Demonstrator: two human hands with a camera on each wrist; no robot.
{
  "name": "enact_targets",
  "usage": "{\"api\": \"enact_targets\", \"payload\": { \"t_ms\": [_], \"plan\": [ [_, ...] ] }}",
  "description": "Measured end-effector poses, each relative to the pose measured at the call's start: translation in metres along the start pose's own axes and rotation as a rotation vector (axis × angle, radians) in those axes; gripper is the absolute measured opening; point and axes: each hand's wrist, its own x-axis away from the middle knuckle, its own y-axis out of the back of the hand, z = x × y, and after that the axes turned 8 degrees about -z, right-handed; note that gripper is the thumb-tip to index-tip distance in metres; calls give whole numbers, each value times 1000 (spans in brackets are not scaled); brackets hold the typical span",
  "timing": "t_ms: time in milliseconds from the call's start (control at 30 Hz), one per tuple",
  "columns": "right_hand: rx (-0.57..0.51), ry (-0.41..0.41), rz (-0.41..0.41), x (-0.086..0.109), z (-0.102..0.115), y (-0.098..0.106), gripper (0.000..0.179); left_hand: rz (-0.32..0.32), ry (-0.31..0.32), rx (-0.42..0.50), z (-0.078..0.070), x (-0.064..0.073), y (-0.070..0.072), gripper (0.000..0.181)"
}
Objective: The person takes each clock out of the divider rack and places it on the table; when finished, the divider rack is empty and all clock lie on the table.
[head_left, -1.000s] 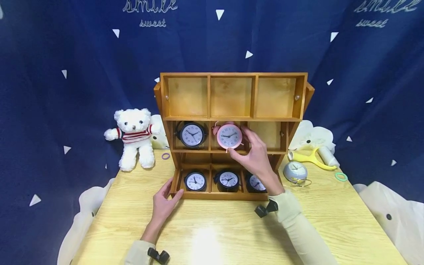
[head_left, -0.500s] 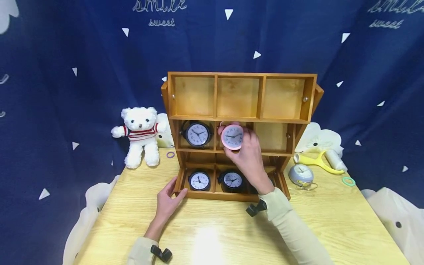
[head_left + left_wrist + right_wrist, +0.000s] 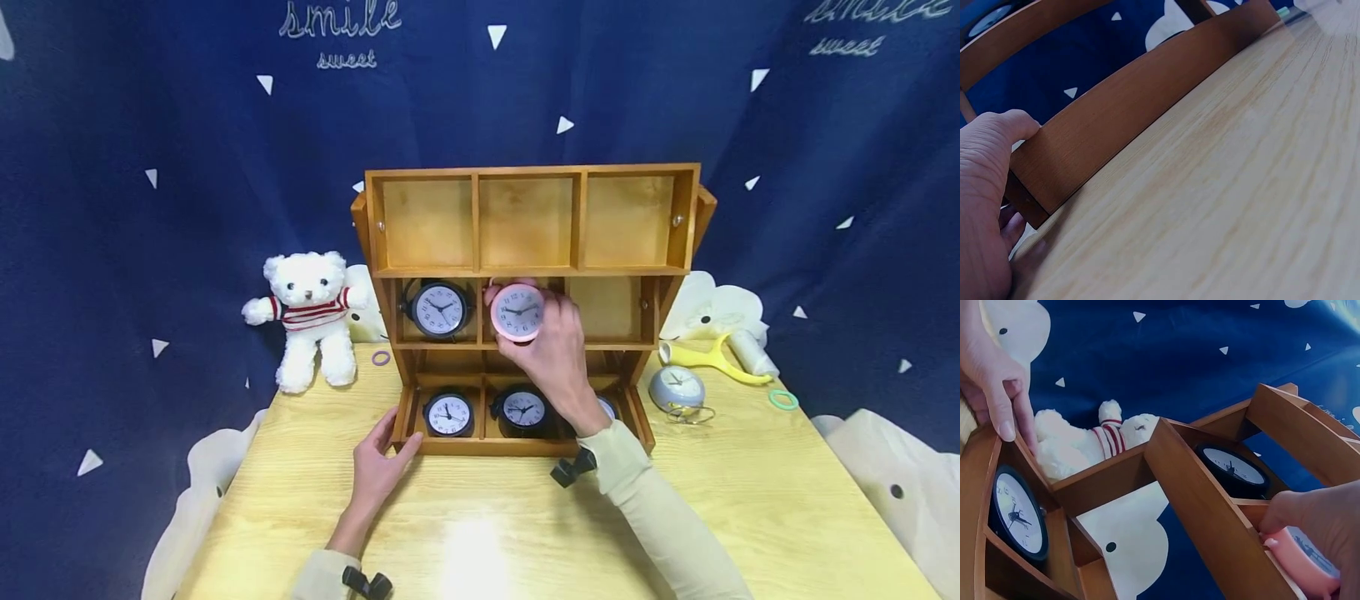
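Note:
A three-tier wooden shelf [image 3: 525, 447] stands on the table. My right hand [image 3: 551, 350] holds a pink alarm clock [image 3: 517, 312] at the middle compartment of the middle tier, thumb at its lower edge and fingers over its right side. In the right wrist view, the pink clock [image 3: 1300, 562] lies partly under that hand. At the shelf's lower left corner, my left hand [image 3: 378, 467] grips the wood, thumb on the front rim and fingers along the outer side. A black alarm clock [image 3: 439, 309] fills the compartment left of the pink one.
On the bottom tier sit black clocks, one on the left [image 3: 448, 415], another in the middle [image 3: 522, 410]; the right one [image 3: 606, 407] is mostly behind my wrist. A white teddy bear [image 3: 307, 317] is at left. A grey clock [image 3: 676, 387] and yellow slingshot [image 3: 701, 358] lie at right.
My right hand has shifted left over the pink clock's right side and its wrist now covers more of the bottom right clock. The clock's feet are no longer visible. The left hand stays put.

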Motion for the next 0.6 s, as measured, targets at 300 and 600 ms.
{"api": "enact_targets", "payload": {
  "t_ms": [300,600],
  "plan": [
    [-24,-60,-7,-2,4,11,80,-16,-16,25,34,-6,-2,63],
    [-101,-164,25,-1,6,26,85,-12,-35,18,36,-5,1,62]
  ]
}}
